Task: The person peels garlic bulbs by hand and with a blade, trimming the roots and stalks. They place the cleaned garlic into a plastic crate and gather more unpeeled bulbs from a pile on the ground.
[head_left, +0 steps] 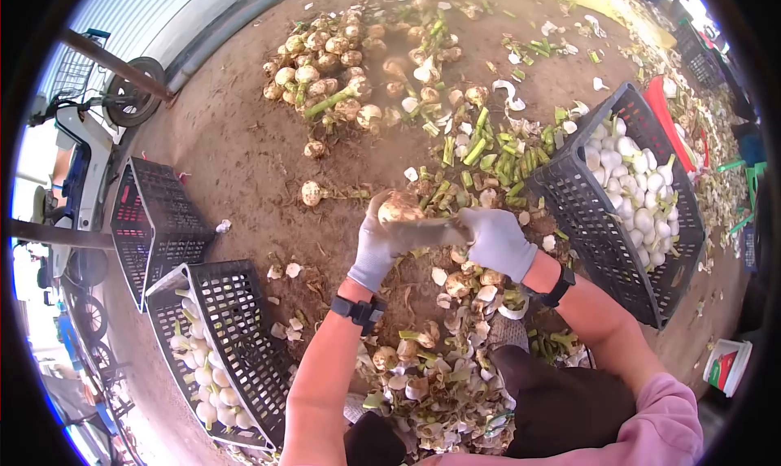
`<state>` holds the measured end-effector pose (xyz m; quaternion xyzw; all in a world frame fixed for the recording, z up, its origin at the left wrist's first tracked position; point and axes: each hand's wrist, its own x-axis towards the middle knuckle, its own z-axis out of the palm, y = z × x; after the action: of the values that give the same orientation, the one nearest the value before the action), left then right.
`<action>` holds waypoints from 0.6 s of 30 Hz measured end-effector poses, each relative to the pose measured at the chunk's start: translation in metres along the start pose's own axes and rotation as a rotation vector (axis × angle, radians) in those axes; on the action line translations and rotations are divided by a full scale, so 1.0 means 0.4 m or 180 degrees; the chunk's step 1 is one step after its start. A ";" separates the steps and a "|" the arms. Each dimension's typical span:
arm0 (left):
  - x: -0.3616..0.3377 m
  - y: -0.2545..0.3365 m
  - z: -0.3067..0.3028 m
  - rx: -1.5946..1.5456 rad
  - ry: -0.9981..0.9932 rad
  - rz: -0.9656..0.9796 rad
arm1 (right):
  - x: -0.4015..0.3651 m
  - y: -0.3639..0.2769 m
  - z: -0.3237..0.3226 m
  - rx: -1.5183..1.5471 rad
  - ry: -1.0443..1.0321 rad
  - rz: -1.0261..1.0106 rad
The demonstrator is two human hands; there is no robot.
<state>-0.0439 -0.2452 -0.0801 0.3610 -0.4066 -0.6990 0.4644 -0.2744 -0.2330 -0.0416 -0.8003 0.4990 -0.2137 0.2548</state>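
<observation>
My gloved left hand [376, 246] is closed round a brown, soil-covered bulb [400, 209] in the middle of the view. In my gloved right hand [498, 240] is a knife, its wide blade [429, 234] reaching left to the bulb's lower side. The handle is hidden inside my fingers. Just left of the bulb, another bulb with a stalk [311, 193] lies on the ground. Below my hands, peelings and cut pieces [455, 393] are heaped between my legs.
A black crate of white bulbs [639, 198] stands at the right, another crate [240, 328] at the lower left, with a further crate [159, 222] behind it. Unpeeled bulbs [325, 59] are piled ahead. Cut green stalks [508, 157] lie near the right crate.
</observation>
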 end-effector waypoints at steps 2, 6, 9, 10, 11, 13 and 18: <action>0.009 0.008 0.020 -0.1471 -0.0346 -0.0481 | 0.005 -0.036 0.004 -0.0496 0.0222 -0.0412; 0.025 0.054 0.033 -0.3023 -0.0528 -0.1624 | -0.006 -0.055 0.008 -0.0472 0.0447 -0.0492; -0.016 0.085 0.086 -0.0709 -0.0232 -0.0714 | -0.017 -0.074 0.000 -0.0498 0.0605 -0.0571; -0.011 0.072 0.072 -0.1541 -0.0458 -0.0992 | -0.021 -0.078 -0.002 -0.0483 0.0686 -0.0590; -0.006 0.063 0.063 -0.2335 -0.0626 -0.1344 | -0.027 -0.081 -0.003 -0.0535 0.0758 -0.0580; -0.029 0.033 0.075 -0.1994 -0.0633 -0.0945 | -0.030 -0.081 -0.009 -0.0649 0.0904 -0.0597; -0.049 0.051 0.079 0.0925 -0.0532 0.0116 | -0.035 -0.054 -0.006 -0.0284 0.0622 -0.0488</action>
<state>-0.0585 -0.2244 -0.0463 0.3575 -0.5472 -0.6519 0.3845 -0.2668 -0.2129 -0.0277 -0.8220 0.4678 -0.2870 0.1520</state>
